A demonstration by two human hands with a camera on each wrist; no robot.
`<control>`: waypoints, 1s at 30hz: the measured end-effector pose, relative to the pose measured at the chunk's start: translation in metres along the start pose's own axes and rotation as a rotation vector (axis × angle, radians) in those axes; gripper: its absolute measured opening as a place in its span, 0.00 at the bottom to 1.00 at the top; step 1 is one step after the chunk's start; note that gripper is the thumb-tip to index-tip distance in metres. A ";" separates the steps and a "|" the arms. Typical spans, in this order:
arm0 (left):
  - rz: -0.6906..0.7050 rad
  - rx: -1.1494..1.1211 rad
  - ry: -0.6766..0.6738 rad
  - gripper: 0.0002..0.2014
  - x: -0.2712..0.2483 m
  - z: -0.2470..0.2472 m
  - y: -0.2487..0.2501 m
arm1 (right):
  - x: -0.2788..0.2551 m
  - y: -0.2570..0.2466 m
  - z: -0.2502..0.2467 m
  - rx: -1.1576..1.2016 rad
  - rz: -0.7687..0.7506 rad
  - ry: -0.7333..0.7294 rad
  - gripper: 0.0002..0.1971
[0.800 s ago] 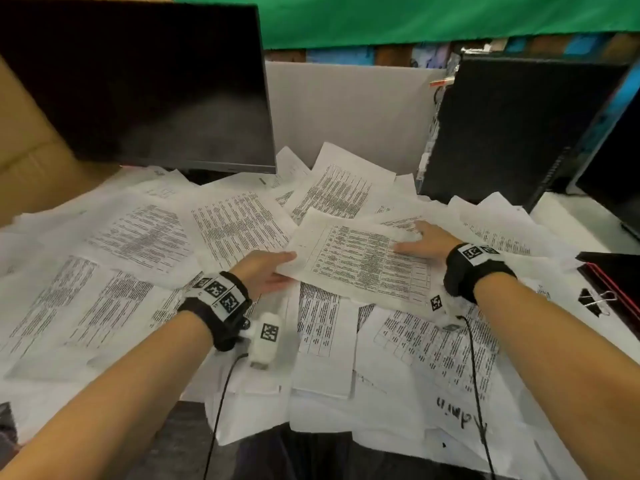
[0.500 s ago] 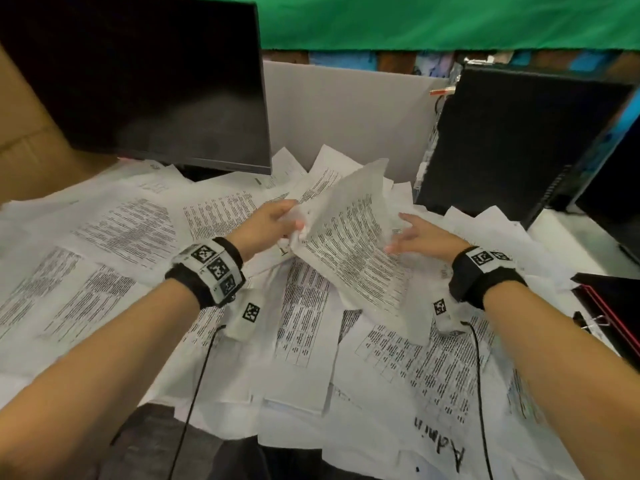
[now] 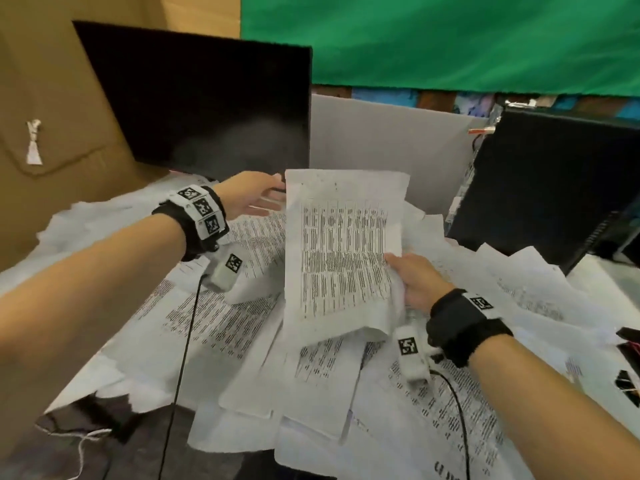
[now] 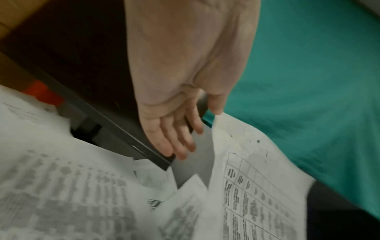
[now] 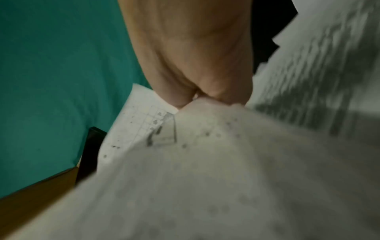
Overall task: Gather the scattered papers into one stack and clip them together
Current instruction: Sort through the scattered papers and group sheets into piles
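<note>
With its thumb clamped over the right edge, the right hand (image 3: 414, 284) pinches a printed sheet (image 3: 341, 251) and holds it upright above the scattered papers (image 3: 214, 317) that cover the tabletop (image 3: 104, 441). Over on the other side, the left hand (image 3: 251, 197) hangs beside the sheet's upper left corner, fingers (image 4: 180, 139) straight and spread, gripping nothing; the thumb tip sits right at the paper's edge. Behind it stands a dark monitor (image 3: 207, 105), and a black binder clip (image 3: 627, 388) lies at the far right, well apart from the hands.
</note>
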State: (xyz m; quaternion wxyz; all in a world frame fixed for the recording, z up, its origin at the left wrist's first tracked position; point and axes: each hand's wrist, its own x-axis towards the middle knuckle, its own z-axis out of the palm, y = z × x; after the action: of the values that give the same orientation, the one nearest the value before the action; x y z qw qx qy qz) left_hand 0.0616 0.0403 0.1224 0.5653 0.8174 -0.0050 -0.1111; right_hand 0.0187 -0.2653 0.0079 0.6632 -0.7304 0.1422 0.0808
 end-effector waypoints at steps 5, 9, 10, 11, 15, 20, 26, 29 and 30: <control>-0.330 0.016 0.190 0.13 0.001 -0.030 -0.051 | 0.023 0.011 0.038 -0.080 -0.014 -0.024 0.11; -0.406 0.008 0.278 0.26 -0.002 -0.031 -0.091 | 0.049 0.001 0.068 -0.253 -0.056 -0.045 0.20; -0.414 -0.018 0.272 0.27 0.001 -0.030 -0.099 | 0.055 -0.002 0.076 -0.279 -0.073 -0.047 0.20; -0.420 -0.035 0.252 0.27 0.004 -0.028 -0.104 | 0.058 -0.006 0.084 -0.304 -0.090 -0.050 0.20; -0.349 -0.037 0.181 0.21 0.014 -0.007 -0.114 | 0.071 -0.009 0.107 -0.336 -0.100 -0.076 0.22; -0.212 -0.024 -0.005 0.15 0.006 0.002 -0.098 | 0.050 -0.020 0.089 -0.092 -0.062 -0.088 0.10; -0.030 0.062 -0.066 0.13 -0.011 0.034 -0.063 | -0.002 -0.014 0.037 0.296 0.041 -0.143 0.17; 0.030 0.018 -0.109 0.10 -0.009 0.067 -0.044 | -0.019 0.005 0.003 0.339 -0.014 0.119 0.16; 0.046 0.010 -0.127 0.12 -0.010 0.077 -0.040 | -0.025 0.011 -0.010 0.357 -0.030 0.232 0.14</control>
State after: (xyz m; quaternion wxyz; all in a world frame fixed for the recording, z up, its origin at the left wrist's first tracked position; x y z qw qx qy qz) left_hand 0.0331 -0.0147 0.0614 0.5622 0.8111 -0.0602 -0.1499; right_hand -0.0090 -0.2739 0.0059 0.7624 -0.6077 0.2187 -0.0400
